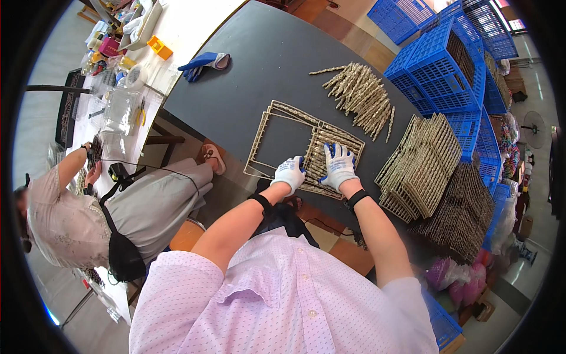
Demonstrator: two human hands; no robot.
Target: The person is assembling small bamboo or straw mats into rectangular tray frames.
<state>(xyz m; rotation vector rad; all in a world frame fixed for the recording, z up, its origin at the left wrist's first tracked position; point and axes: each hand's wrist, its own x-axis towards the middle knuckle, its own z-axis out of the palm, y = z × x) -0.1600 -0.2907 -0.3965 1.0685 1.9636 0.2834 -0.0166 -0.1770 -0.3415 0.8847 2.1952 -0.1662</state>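
- Piece: beige rectangular open frame of thin, rope-textured bars (312,143), flat on the dark grey table (247,65), near side, in front of the person. Left part bare, right part filled with beige twisted slats.
- Left hand (289,172), white glove with blue fingertips: at the near side, by the middle bar, fingers curled; can't tell if they grip anything.
- Right hand (340,166), same glove: palm down over the slats, fingers spread apart, not clamped.
- Handling, my guess: light, fairly stiff along the bars; the bare left part likely flexes or racks. Rough texture, so low slip. Slats probably snag or bend if pressed hard.
- Hold: outer bars at opposite corners, or outer edge plus middle bar. Avoid lifting by slats.
- Loose beige twisted sticks (359,97) lie far right; stacked beige slatted panels (420,168) right.
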